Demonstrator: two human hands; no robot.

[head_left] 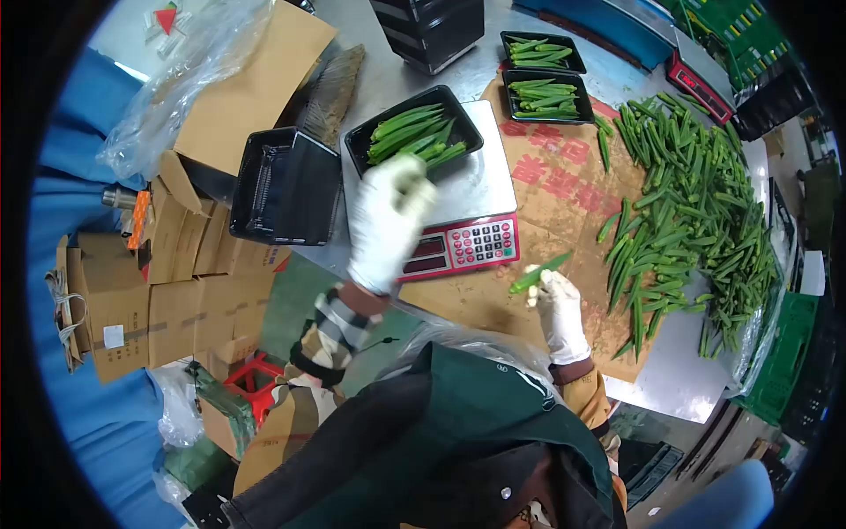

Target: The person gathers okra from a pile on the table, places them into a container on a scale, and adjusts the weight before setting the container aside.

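My left hand (pixel 393 216), in a white glove and smeared by motion, is over the near edge of a black tray (pixel 357 141) of okra. That tray rests on the steel plate of a red digital scale (pixel 476 246). Its fingers look curled, and I cannot tell whether anything is in them. My right hand (pixel 559 310), also gloved, pinches a single okra pod (pixel 539 272) above the cardboard sheet (pixel 564 212), to the right of the scale's keypad. Farther right, a large heap of okra (pixel 705 203) spreads over the table.
Two filled trays (pixel 551 96) (pixel 544 53) stand behind the cardboard. Nested black trays (pixel 286 187) lie left of the scale, and a tall tray stack (pixel 432 31) is at the back. Cardboard boxes (pixel 176 304) fill the left side. Another scale (pixel 701 84) sits back right.
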